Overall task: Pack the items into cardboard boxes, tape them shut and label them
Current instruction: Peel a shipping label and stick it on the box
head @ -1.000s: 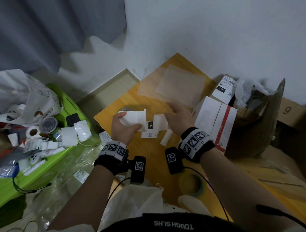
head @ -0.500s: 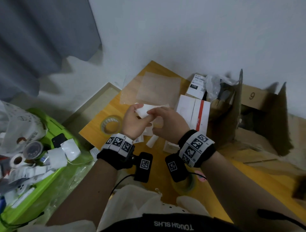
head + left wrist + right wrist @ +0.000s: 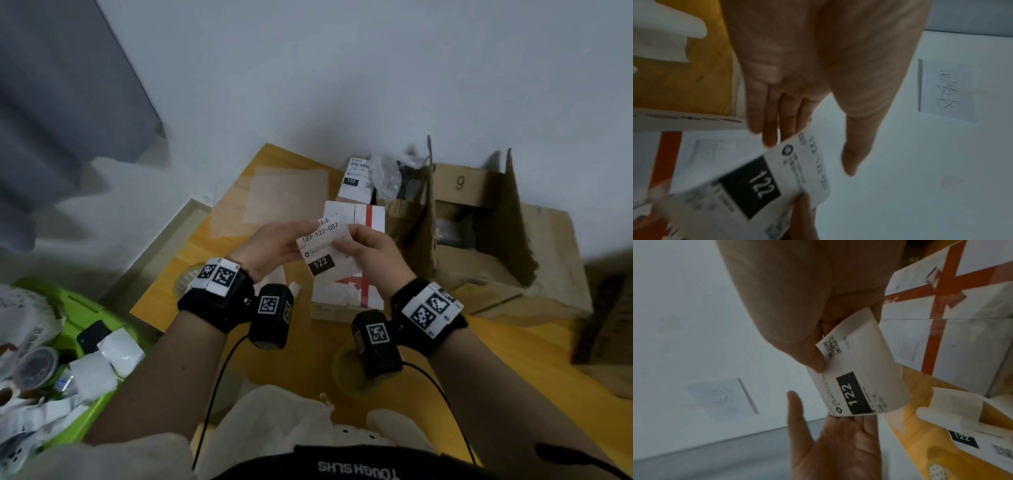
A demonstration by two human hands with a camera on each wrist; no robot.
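A white shipping label (image 3: 322, 251) printed "122" hangs between my two hands above a white box with crossed red tape (image 3: 346, 294). My right hand (image 3: 371, 253) pinches the label's right edge; the thumb (image 3: 810, 356) presses on the printed face (image 3: 857, 378). My left hand (image 3: 275, 245) lies flat with straight fingers (image 3: 768, 129) behind the label's left edge (image 3: 760, 183), its thumb off the paper. An open brown cardboard box marked "9" (image 3: 479, 260) stands to the right.
A second labelled white parcel (image 3: 356, 180) and crumpled plastic sit at the back of the yellow table (image 3: 513, 346). A clear sheet (image 3: 284, 195) lies at the back left. Tape rolls lie by my left wrist (image 3: 185, 277) and under my right wrist (image 3: 344, 373). A cluttered green bin (image 3: 85, 305) stands on the left.
Both hands rose from the table and came together over the white box. The label now faces up, printed side showing. My left hand went from gripping paper to flat fingers.
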